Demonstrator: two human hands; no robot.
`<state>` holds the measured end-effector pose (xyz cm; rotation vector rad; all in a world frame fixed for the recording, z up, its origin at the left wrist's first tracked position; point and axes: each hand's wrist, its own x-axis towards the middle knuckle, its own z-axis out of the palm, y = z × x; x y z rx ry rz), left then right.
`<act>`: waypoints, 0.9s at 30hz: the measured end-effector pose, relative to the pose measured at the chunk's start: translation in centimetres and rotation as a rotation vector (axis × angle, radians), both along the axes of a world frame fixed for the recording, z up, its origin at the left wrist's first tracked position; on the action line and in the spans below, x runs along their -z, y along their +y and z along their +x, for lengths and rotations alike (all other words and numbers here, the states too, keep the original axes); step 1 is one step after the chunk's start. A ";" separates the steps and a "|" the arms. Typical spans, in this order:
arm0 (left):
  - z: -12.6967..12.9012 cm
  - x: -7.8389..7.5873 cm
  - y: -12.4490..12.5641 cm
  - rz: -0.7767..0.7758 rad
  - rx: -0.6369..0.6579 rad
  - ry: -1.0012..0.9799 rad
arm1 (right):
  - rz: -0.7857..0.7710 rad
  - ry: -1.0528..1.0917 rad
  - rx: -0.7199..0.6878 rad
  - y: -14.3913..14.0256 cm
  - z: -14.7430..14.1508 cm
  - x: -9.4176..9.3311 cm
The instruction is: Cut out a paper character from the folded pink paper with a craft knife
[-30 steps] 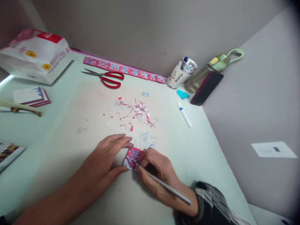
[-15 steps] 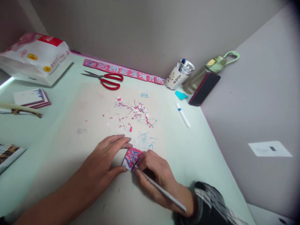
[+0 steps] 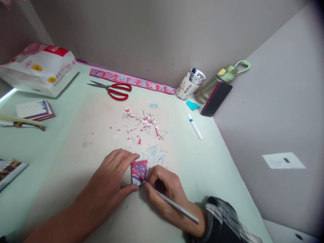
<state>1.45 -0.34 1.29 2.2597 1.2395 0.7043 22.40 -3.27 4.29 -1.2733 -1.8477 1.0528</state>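
Note:
A small square carving block (image 3: 139,168), pink on top with a white-cut character outlined in blue, lies flat on the work sheet. My left hand (image 3: 118,173) grips it along its left side, thumb at the near edge and fingers at the far edge. In my right hand (image 3: 165,189) a slim silver craft knife (image 3: 177,205) is held like a pen. Its tip touches the lower part of the block, where white material is exposed. Pink and white shavings (image 3: 148,123) are scattered on the sheet beyond both hands.
Red-handled scissors (image 3: 118,91) lie before a row of carved pink blocks (image 3: 136,81) along the wall. At right are a pen cup (image 3: 188,84), green bottle (image 3: 215,84), phone (image 3: 217,99) and white marker (image 3: 194,126). A bag (image 3: 43,71) and stacked blocks (image 3: 32,109) sit left.
The carving block has turned counterclockwise under my left hand and shifted slightly left. The knife tip has moved a little left with it. The whole view has shifted slightly.

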 end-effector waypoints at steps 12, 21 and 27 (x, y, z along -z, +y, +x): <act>-0.9 0.3 0.5 -0.012 0.078 0.026 | -0.027 0.013 0.051 -0.2 -0.3 0.6; -1.6 -0.2 0.9 -0.045 0.112 0.022 | 0.025 -0.025 0.013 -0.2 -0.1 0.2; -1.3 0.3 0.8 -0.059 0.078 0.011 | 0.442 -0.173 -0.130 -0.4 -0.1 1.0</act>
